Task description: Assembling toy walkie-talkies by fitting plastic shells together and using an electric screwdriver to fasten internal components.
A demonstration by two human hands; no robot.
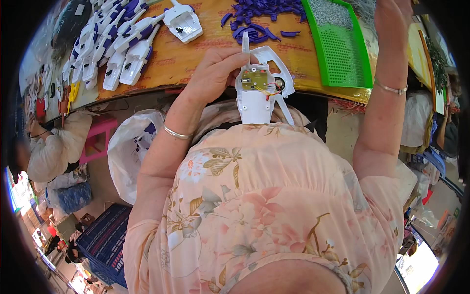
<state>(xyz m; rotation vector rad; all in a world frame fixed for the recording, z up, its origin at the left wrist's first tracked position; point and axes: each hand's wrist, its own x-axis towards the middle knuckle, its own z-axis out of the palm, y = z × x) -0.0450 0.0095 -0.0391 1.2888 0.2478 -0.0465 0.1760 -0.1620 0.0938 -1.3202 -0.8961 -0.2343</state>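
Far left on the yellow wooden table (196,51) there's a row of finished white-and-purple plastic toy shells (115,46), lying side by side. Next over, the left hand (215,71) has its fingers curled tight around an open white plastic toy housing (257,95), green circuit board and small wires showing, held at the table's near edge just above the lap. Behind it sits a heap of small purple plastic parts (259,17), then a green perforated plastic tray (342,49). The right hand (391,19) reaches up past the tray; can't tell how its fingers sit.
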